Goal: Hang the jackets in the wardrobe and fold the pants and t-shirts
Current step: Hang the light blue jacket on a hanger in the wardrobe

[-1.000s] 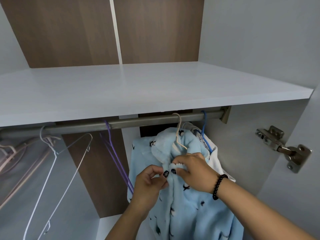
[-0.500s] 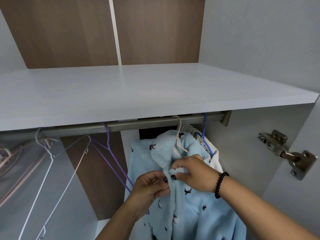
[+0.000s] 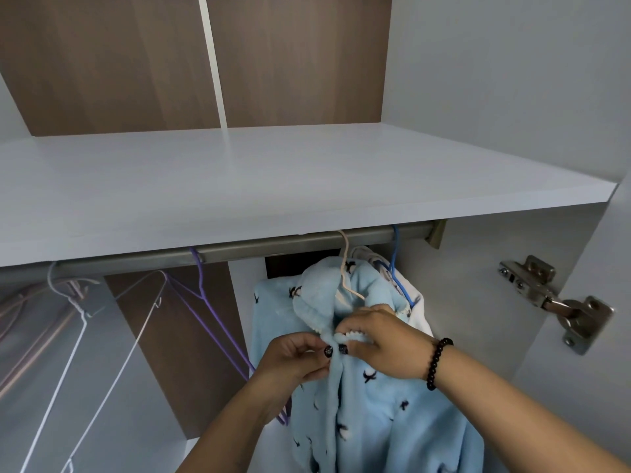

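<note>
Wardrobe interior: white shelf spans the top, metal rail mounted just under its front edge. Brown back panels above and below the shelf, split by a white strip. Door hinge on the right wall, well apart from the garments.

On the rail, left to right: a cluster of pale and white wire hangers, empty, tilted off to the left; a purple hanger, empty, hanging at a slant with its lower end behind the left wrist; a beige hanger carrying the blue jacket; a blue hanger carrying a white garment, which sits just behind the jacket at the right and touches it.

Blue jacket: fleece, light blue with small dark marks, hung at the right end of the rail, collar bunched around the beige hanger neck. Front opening runs straight down from between the hands.

Left hand: fingers curled, thumb and forefinger pinching the left front edge just below the collar. Right hand: fingers curled over the collar, pinching the right front edge at the same height. Both grips closed on the fabric, thumb tips almost touching across the placket. Black bead bracelet on the right wrist. Whether there's a button or snap under the thumbs cannot be told.
</note>
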{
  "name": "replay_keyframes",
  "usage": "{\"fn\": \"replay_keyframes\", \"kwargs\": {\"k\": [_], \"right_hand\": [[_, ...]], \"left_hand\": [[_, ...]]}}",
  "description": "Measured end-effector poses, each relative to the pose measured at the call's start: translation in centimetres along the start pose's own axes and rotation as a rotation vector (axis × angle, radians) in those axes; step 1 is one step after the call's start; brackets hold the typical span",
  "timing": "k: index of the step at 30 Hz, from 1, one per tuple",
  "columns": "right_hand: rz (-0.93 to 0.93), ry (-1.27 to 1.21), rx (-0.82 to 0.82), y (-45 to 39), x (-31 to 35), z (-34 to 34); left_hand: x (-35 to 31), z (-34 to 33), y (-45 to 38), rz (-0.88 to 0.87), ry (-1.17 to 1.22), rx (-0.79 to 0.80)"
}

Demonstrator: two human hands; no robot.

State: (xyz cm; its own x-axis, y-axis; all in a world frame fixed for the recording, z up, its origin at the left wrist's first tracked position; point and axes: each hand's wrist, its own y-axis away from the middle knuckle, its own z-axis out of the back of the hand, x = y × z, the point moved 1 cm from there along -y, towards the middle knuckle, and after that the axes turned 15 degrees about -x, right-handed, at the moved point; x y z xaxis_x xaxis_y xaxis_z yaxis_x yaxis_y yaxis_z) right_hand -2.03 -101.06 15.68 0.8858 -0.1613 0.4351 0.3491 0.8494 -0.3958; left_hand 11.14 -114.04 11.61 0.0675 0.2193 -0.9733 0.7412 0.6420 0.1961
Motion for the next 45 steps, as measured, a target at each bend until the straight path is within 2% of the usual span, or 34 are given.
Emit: {"fn": "replay_keyframes", "kwargs": {"k": [2,4,6,8,12,17,20,24,27,33,36,39,45], "right_hand": [[-0.045,-0.008,-0.166,1.1,0.3,-0.4],[-0.103,-0.074,-0.49,2.6,0.9,-1.2],[-0.091,-0.009,-0.758,3.8,1.7,-2.4],[-0.055,0.116,-0.852,4.5,2.5,-3.3],[-0.102,0.287,-0.856,5.2,2.7,-4.2],[-0.272,0.321,-0.836,4.7,2.3,-4.4],[-0.304,0.362,-0.74,4.1,2.5,-4.3],[-0.197,0.359,-0.636,3.0,2.8,-3.9],[-0.148,0.261,-0.573,2.5,2.5,-3.0],[-0.077,0.176,-0.501,2.7,1.4,-2.8],[-0.052,0.153,-0.462,2.8,0.7,-2.6],[-0.035,0.127,-0.433,3.1,0.5,-2.5],[-0.109,0.055,-0.512,3.4,0.9,-3.4]], "left_hand": [[-0.2,-0.2,0.0,0.014,-0.014,-0.023],[-0.7,-0.4,0.0,0.053,-0.019,-0.027],[-1.1,-0.8,-0.1,0.109,-0.014,-0.041],[-1.4,-1.0,-0.2,0.163,-0.008,-0.066],[-2.0,-1.4,-0.2,0.176,-0.033,-0.099],[-2.7,-2.0,-0.2,0.053,-0.187,-0.124],[-3.2,-1.9,-0.3,-0.001,-0.26,-0.093],[-3.4,-1.7,-0.6,-0.07,-0.323,-0.071],[-3.2,-1.7,-0.8,-0.139,-0.408,-0.066],[-2.5,-2.3,-0.9,-0.371,-0.646,-0.093],[-2.2,-2.1,-1.0,-0.47,-0.641,-0.082],[-2.4,-1.8,-1.2,-0.497,-0.549,-0.042],[-2.4,-1.3,-1.3,-0.496,-0.424,0.049]]}}
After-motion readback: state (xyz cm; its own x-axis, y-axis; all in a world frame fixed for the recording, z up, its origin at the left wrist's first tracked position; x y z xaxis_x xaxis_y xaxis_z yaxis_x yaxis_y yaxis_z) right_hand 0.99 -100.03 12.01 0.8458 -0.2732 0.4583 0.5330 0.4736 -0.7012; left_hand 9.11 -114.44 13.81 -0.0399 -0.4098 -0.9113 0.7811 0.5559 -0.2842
